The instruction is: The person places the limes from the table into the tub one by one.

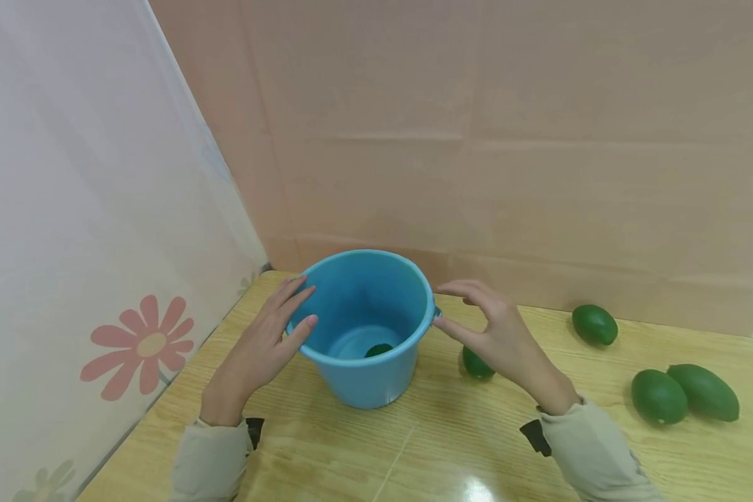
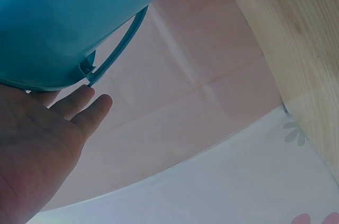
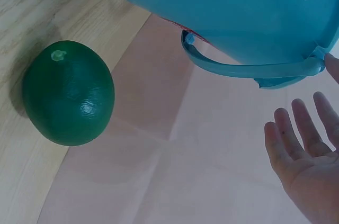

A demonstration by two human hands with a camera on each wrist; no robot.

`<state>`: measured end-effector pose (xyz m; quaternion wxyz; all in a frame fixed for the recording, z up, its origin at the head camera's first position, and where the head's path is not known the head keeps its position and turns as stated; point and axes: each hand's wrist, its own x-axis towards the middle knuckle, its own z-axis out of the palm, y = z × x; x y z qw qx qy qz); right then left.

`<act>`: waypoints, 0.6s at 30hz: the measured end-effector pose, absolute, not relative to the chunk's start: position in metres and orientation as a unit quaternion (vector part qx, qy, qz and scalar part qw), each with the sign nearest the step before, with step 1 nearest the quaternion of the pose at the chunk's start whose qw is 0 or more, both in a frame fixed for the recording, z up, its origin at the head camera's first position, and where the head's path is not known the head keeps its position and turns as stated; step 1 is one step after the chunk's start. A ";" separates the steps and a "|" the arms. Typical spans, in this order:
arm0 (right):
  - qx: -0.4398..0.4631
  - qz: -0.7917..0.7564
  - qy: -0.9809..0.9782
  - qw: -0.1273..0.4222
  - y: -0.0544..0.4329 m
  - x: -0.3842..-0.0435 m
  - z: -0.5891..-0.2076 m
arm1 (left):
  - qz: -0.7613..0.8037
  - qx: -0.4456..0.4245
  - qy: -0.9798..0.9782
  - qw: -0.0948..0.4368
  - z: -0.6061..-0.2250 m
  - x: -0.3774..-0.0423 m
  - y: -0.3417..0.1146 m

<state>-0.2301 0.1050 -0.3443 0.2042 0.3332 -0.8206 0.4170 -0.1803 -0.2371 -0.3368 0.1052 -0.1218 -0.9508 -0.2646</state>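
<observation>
A light-blue plastic bucket (image 1: pixel 367 380) stands upright on the table between both hands, with a dark green fruit (image 1: pixel 378 350) partly visible inside. My left hand (image 1: pixel 266 341) lies at the bucket's left rim, fingers extended, thumb tip over the opening. In the left wrist view, its fingertips are right by the handle's hinge. My right hand (image 1: pixel 498 335) is spread at the right side, its thumb tip at the rim's handle mount and its other fingers apart from the wall. The bucket's handle (image 3: pixel 238 69) hangs down in the right wrist view. Another smooth green fruit (image 1: pixel 477 364) sits partly behind the right hand.
Farther right on the wooden table (image 1: pixel 376 453) lie a single green fruit (image 1: pixel 595 325) near the back edge and a touching pair, one rounder fruit (image 1: pixel 659 397) and one longer fruit (image 1: pixel 705 392). A beige sheet (image 1: pixel 539 174) hangs behind; a flowered white sheet (image 1: pixel 100 209) borders the left.
</observation>
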 end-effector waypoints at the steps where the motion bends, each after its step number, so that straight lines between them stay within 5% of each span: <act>1: 0.332 0.417 -0.821 0.204 0.106 -0.230 -0.345 | -0.264 -0.122 -0.951 0.106 -0.337 -0.180 -0.237; 11: 0.315 0.395 -0.839 0.203 0.114 -0.228 -0.353 | -0.271 -0.123 -0.949 0.105 -0.338 -0.181 -0.237; 18: 0.292 0.393 -0.859 0.151 0.122 -0.226 -0.360 | -0.269 -0.128 -0.948 0.108 -0.338 -0.181 -0.237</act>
